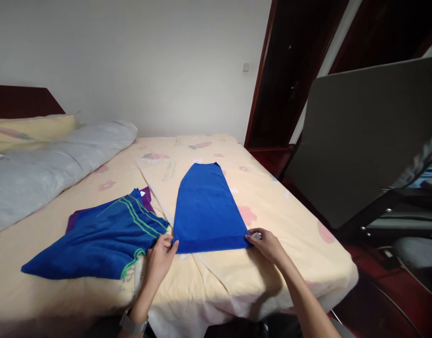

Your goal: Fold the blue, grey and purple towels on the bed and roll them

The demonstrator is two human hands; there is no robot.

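Note:
A smooth blue folded garment (210, 206) lies flat on the bed, narrower at its far end, where a dark bit shows at the corner. My left hand (160, 258) pinches its near left corner between thumb and fingers. At the near right corner, my right hand (268, 244) grips the edge in the same way. Just left of my left hand lies a rumpled blue garment with green stripes (106, 239), a purple cloth (146, 199) partly showing from under it. What kind of garment the folded one is, I cannot tell.
The bed (296, 249) has a yellow patterned sheet. A grey rolled quilt (61, 159) and a yellow pillow (36, 130) lie at the left. On the right stand a large dark grey panel (363, 136) and a dark door (286, 75); a white wall (148, 61) is behind.

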